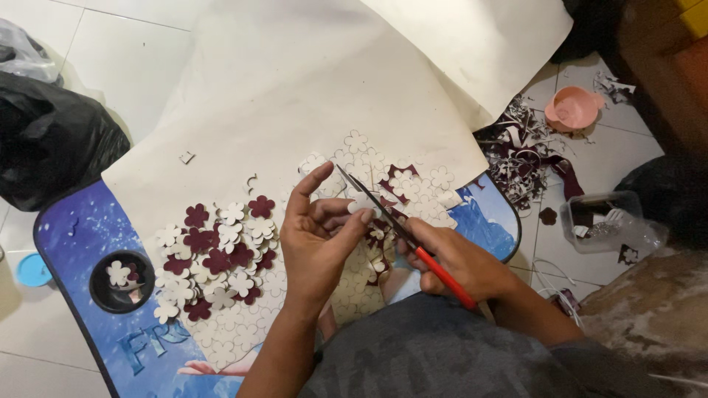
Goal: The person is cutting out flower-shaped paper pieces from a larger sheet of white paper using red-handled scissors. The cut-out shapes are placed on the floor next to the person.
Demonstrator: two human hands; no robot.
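The right hand (453,254) is gripping red-handled scissors (402,225) while the left hand (321,239), fingers (354,221) pinched on a small cream flower piece (361,203) above the blue surface (81,236), is best turning it slowly into the blades.

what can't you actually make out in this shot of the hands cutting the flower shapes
Head view only:
- The piece pinched in the left hand: hidden by its fingers.
- The scissors: the right hand covers the red handles, so the grip is unclear.
- Clear plastic box: contents too small and blurred.
- Lap table: its picture is covered by the cream sheet and flower cutouts.
- Black bag: cut off by the left edge.
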